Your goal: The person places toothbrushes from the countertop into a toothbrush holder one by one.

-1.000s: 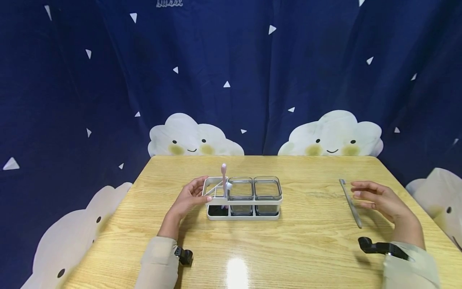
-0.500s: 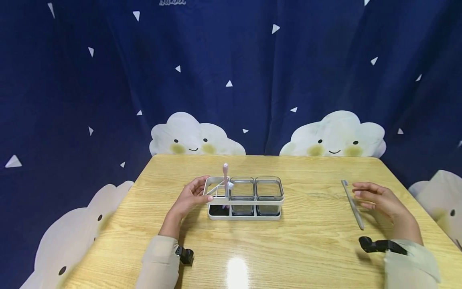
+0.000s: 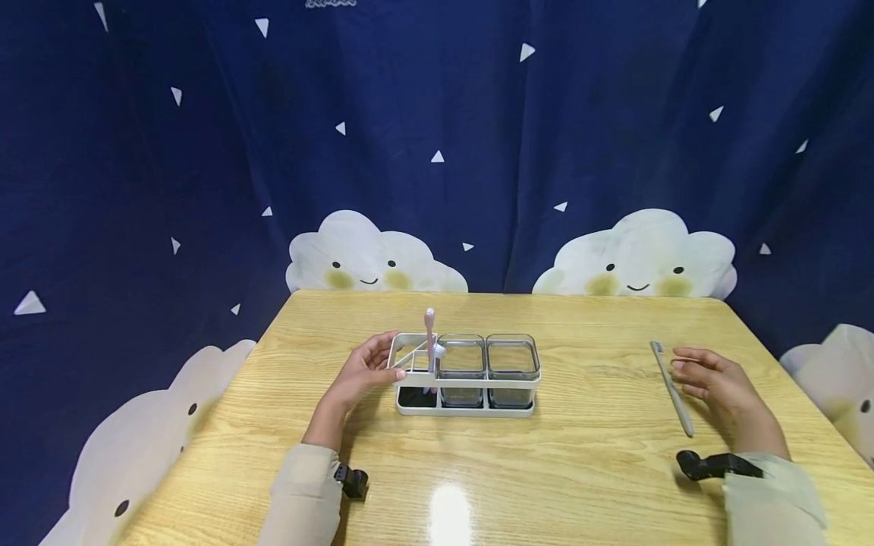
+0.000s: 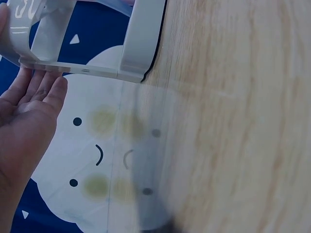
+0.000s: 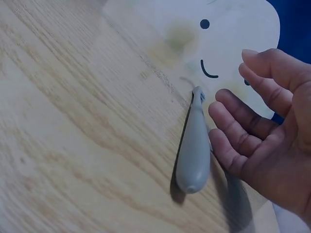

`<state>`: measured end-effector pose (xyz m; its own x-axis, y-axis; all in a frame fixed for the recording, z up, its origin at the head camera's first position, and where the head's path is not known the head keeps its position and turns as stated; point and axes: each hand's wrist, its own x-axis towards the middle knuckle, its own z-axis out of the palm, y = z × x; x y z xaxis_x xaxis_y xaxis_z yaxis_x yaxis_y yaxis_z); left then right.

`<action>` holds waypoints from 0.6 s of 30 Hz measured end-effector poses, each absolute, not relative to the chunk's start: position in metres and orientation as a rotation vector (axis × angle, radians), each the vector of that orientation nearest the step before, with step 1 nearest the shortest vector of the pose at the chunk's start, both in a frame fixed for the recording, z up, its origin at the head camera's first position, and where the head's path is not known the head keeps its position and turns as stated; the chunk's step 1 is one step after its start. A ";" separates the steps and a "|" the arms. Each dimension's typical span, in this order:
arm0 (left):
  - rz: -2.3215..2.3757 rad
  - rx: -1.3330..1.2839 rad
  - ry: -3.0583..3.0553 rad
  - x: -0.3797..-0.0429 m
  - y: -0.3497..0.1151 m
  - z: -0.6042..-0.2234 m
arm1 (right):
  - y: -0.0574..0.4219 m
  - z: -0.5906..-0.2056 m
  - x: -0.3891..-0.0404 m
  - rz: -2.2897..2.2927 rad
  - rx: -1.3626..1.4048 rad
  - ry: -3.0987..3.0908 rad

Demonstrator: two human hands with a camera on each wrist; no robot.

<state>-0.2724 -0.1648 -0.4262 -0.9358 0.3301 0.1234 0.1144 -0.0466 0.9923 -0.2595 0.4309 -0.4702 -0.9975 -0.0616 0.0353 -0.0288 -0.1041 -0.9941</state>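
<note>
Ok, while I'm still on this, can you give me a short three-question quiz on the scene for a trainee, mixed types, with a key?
1. How many clear cups sit in the white rack?
2. True or false: the left hand holds the white rack at its left end in the head view.
3. Which is nearest the right hand?
a) one of the clear cups
b) the gray toothbrush on the table
c) the white rack

Key: 1. Two. 2. True. 3. b.

White glare (image 3: 450, 517) burns at six o'clock on the wooden tabletop (image 3: 587, 455) before us, while the navy curtain (image 3: 389, 91) dims toward ten and two. Both wrist views look duller, soft shadow (image 5: 178, 195) pooling beside the toothbrush (image 5: 194, 155).
</note>
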 end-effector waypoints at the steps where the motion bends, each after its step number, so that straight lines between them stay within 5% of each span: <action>1: 2.114 0.487 2.051 -0.273 -0.165 -0.426 | 0.431 -0.470 -0.259 -2.307 -0.126 2.089; 18: 2.123 0.517 2.107 -0.274 -0.165 -0.433 | 0.432 -0.471 -0.258 -2.034 -0.032 2.258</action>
<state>-0.2745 -0.1647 -0.4330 -0.9365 0.3096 0.1644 0.1620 -0.0336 0.9862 -0.2577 0.4322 -0.4705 -0.9945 -0.0841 -0.0620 0.0529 0.1064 -0.9929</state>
